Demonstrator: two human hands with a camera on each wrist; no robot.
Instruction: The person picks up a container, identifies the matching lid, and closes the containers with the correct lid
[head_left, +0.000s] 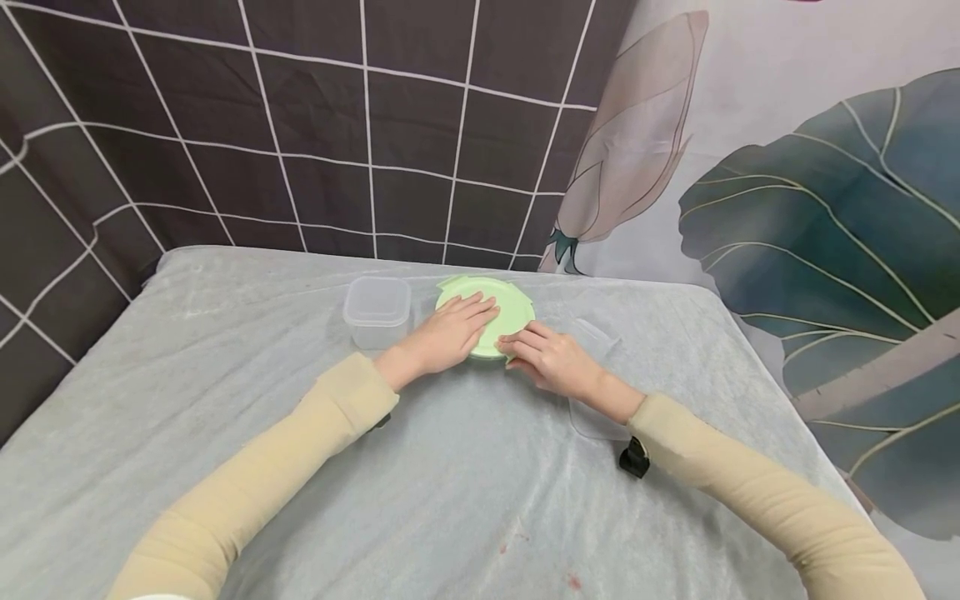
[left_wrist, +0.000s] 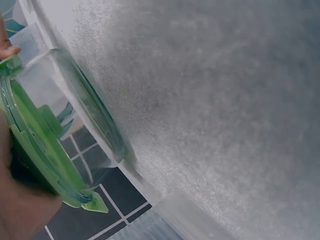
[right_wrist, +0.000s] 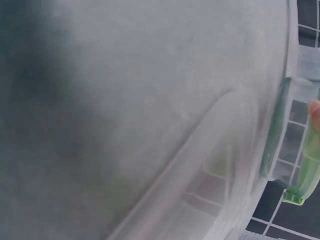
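A round glass food container (left_wrist: 92,112) with a light green snap-on lid (head_left: 516,307) stands on the cloth near the table's back edge. My left hand (head_left: 448,333) lies palm down across the lid, its fingers stretched over the top. At the lid's front right edge, my right hand (head_left: 551,360) has curled fingers and pinches the rim by a green latch tab (left_wrist: 14,64). Another green tab (left_wrist: 96,204) sticks out from the lid in the left wrist view. The left palm hides part of the lid.
To the left stands a square clear plastic container (head_left: 377,302). Behind the right hand is a clear plastic piece (head_left: 596,337), and a flat, rounded clear one (head_left: 592,423) lies under the right wrist. Grey cloth (head_left: 450,500) covers the table; a dark checked curtain (head_left: 300,108) hangs behind.
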